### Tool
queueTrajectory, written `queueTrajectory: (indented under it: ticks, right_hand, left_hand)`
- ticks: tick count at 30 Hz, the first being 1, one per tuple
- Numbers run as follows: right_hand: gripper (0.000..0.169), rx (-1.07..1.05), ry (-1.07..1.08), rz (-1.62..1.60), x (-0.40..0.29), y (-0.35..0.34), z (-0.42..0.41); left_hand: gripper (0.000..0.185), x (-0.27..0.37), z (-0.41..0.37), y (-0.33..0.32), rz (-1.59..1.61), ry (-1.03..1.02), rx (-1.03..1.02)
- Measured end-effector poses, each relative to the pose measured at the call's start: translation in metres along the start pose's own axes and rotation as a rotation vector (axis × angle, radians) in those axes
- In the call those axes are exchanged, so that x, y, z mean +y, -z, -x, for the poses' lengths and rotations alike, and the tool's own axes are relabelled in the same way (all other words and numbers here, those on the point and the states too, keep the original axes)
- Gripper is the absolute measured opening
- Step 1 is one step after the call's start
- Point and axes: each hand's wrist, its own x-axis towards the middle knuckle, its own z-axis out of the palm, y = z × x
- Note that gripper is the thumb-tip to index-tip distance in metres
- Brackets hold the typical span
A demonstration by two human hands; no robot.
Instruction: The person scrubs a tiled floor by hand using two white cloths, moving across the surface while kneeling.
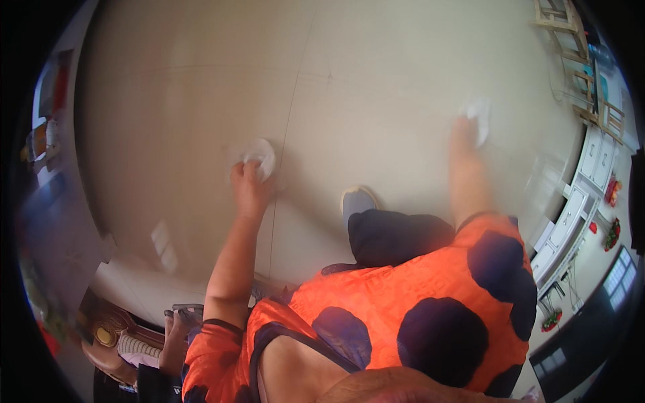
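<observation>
My left hand (248,186) presses a crumpled white cloth (263,151) against the glossy beige tile floor (201,111), with its fingers bunched on the cloth. Farther right, my right arm reaches out over the floor. At its end my right hand (464,130), blurred by motion, grips a second white cloth (482,121), also down on the tiles. Between the two arms are my bent knee in dark trousers (398,234) and a grey shoe (359,200). A thin tile joint runs just right of my left hand.
Wooden chairs (559,22) stand at the upper right. White drawer cabinets (567,216) line the right side, near red flowers (612,234) and a dark television (579,327). At lower left a person's sandalled feet (184,315) rest beside a brown leather seat (106,357).
</observation>
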Motion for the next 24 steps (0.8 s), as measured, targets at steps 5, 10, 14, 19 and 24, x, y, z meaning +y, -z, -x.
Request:
queueTrajectory:
  ticks: [5,10,14,19,24]
  right_hand:
    - [0.041,0.638,0.443,-0.327,-0.185,0.075,0.085]
    - [0.028,0.601,1.051,-0.575,-0.325,0.119,0.277]
    - [0.040,0.201,1.175,-0.857,-0.271,0.065,0.428]
    - [0.034,-0.638,0.890,-0.504,-0.099,0.035,0.582]
    - [0.026,-1.022,-0.084,-0.692,0.041,-0.012,0.639]
  left_hand:
    - [0.045,-0.062,0.062,0.008,-0.047,0.064,-0.069]
    - [0.042,-0.071,0.067,0.016,-0.035,0.081,-0.107]
    - [0.037,-0.069,0.067,0.011,-0.001,0.110,-0.071]
    - [0.050,-0.065,0.145,0.003,0.140,0.583,-0.436]
    - [0.050,0.029,0.263,0.106,0.780,1.091,-0.392]
